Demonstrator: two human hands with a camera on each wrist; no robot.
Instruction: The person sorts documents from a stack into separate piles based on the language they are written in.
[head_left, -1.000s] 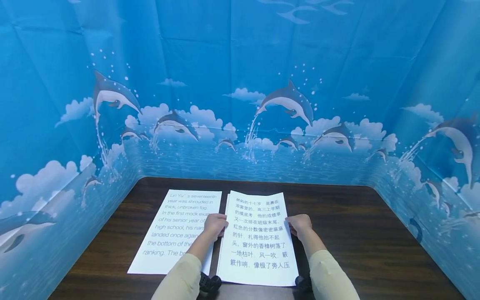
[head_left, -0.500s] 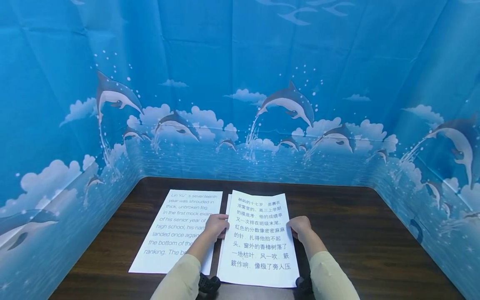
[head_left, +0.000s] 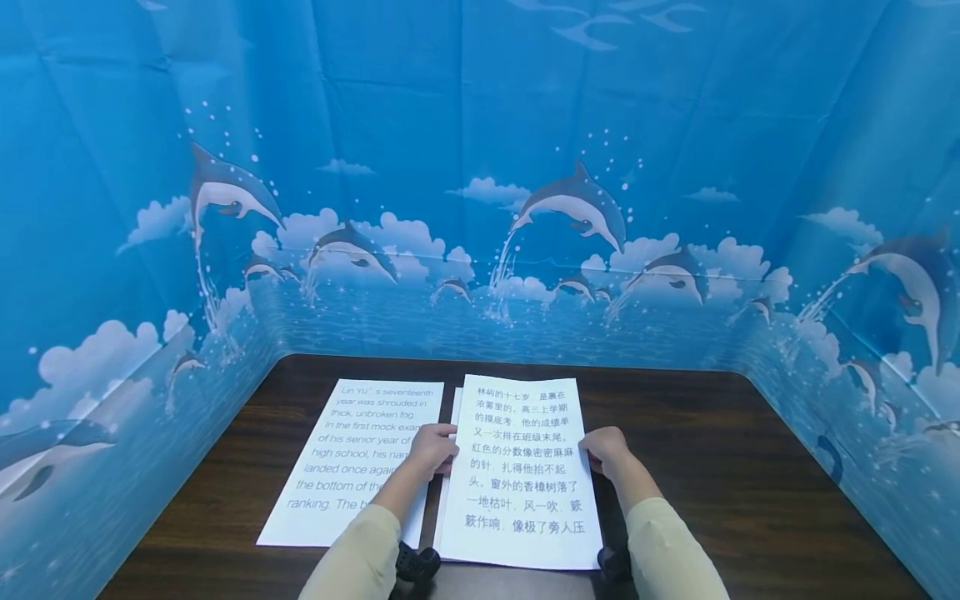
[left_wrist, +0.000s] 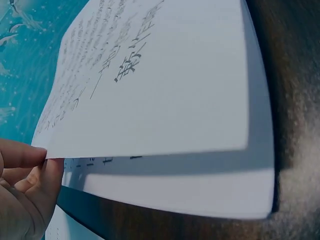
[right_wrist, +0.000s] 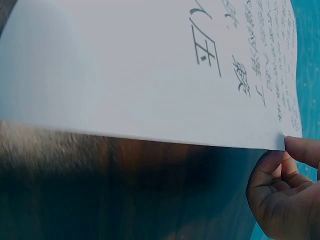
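Note:
A white paper sheet with Chinese print [head_left: 525,475] is held up a little above the table by both hands. My left hand [head_left: 433,450] pinches its left edge between thumb and fingers, as the left wrist view shows [left_wrist: 30,185]. My right hand [head_left: 607,450] pinches the right edge; in the right wrist view the thumb and curled fingers [right_wrist: 287,185] meet at that edge. Beneath the raised sheet lies another printed sheet [left_wrist: 200,185], mostly covered, its left margin showing in the head view.
To the left lies a sheet with English print [head_left: 345,458], partly covered by my left forearm. All of it rests on a dark wood table [head_left: 750,492]. A blue dolphin-patterned curtain [head_left: 480,208] surrounds the back and sides.
The raised Chinese sheet has shifted slightly up and right, and its wavy top edge has become straighter. My right hand has moved a little to the right. The English sheet stays put.

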